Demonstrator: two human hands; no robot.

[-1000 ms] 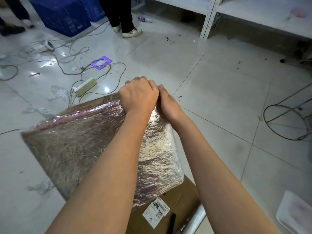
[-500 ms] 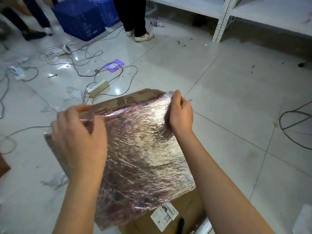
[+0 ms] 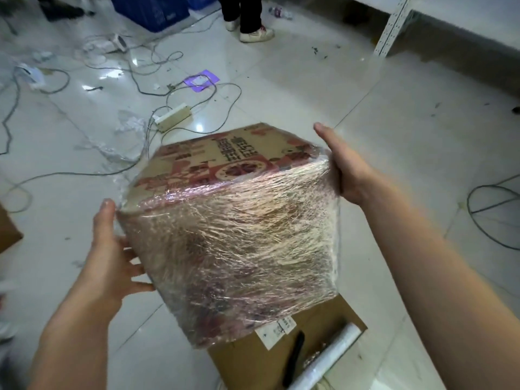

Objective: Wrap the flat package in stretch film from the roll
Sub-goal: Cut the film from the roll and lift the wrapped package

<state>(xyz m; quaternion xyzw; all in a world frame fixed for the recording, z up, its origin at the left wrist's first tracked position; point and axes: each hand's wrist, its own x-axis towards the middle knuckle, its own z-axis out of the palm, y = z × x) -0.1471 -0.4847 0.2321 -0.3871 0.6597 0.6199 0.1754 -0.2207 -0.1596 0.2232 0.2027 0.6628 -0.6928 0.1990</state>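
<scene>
Head view: package (image 3: 233, 249) sits between left hand (image 3: 112, 260) and right hand (image 3: 342, 167).

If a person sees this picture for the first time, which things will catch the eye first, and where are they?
In the centre, the flat package, shiny with crinkled stretch film, is held up between the left hand at its left edge and the right hand at its right edge. Below it, a film roll lies on a brown cardboard box. Behind, at the upper left, cables tangle across the pale tiled floor.
</scene>
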